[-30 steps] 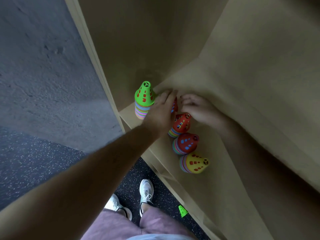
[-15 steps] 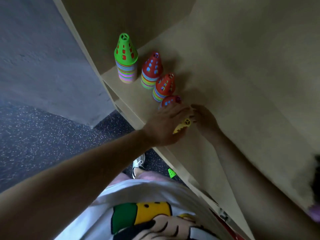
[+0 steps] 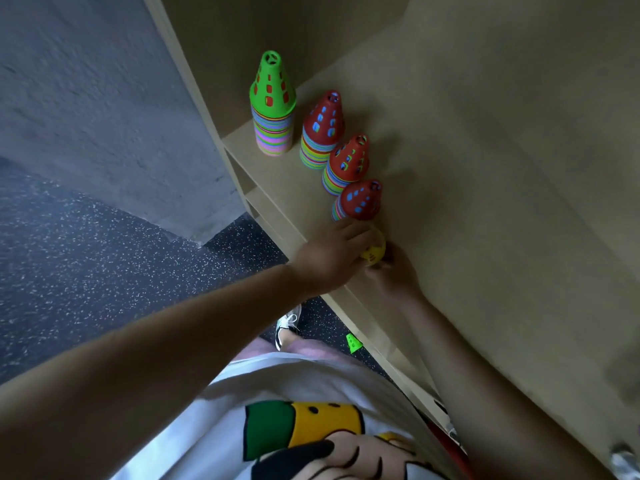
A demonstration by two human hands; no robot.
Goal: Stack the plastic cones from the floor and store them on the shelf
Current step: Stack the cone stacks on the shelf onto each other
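Note:
Several cone stacks stand in a row on the wooden shelf [image 3: 277, 174]. At the far end is a green-topped stack [image 3: 272, 109]. Three red-topped stacks follow: the first [image 3: 322, 129], the second [image 3: 347, 164] and the third [image 3: 360, 200]. Nearest me is a yellow-topped stack [image 3: 374, 252], mostly hidden by my hands. My left hand [image 3: 329, 254] wraps its left side and my right hand [image 3: 394, 271] holds its right side, both on the shelf. One loose green cone [image 3: 353, 342] lies on the floor below.
The shelf's back panel [image 3: 485, 133] rises to the right of the stacks and a side panel [image 3: 194, 91] closes the far end. Lower shelf edges [image 3: 256, 209] jut out beneath. Dark speckled floor [image 3: 104, 254], my white shoe [image 3: 287, 323] and a grey wall [image 3: 86, 98] lie left.
Both hands left the far red stacks and came back along the row to the yellow-topped stack. The view has swung so the whole row now shows.

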